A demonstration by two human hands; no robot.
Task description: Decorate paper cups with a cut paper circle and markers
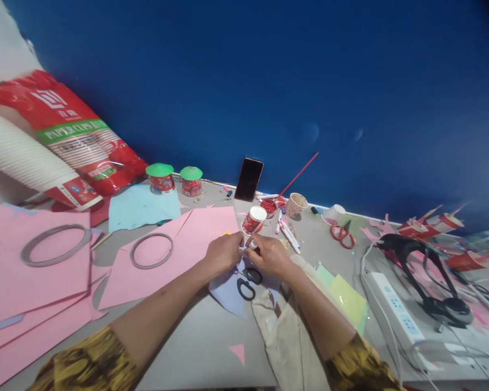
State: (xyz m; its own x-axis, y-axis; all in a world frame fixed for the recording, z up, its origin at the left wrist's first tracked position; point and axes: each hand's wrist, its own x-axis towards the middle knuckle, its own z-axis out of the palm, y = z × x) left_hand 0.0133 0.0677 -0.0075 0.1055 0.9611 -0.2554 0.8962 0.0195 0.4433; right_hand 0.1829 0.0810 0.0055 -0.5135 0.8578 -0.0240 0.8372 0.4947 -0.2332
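Note:
My left hand (225, 253) and my right hand (271, 255) meet over the table, both closed with fingertips close together. A small white round-ended thing (252, 245) shows at my right hand's fingers; its kind is unclear. What my left fingers pinch is hidden. Just beyond them stands a red-and-white paper cup (254, 221). Beneath the hands lies lavender paper (228, 296), with black-handled scissors (246, 289) on it. Pink paper (204, 231) spreads to the left of my left hand, and a beige cloth (289, 336) runs under my right forearm.
Two green-topped cups (161, 179) stand at the back left near a paper cup bag (73, 130). A phone (249, 179) leans against the blue wall. Markers (289, 236) and red scissors (342, 236) lie right of the hands. A power strip (399, 312) and cables occupy the right side.

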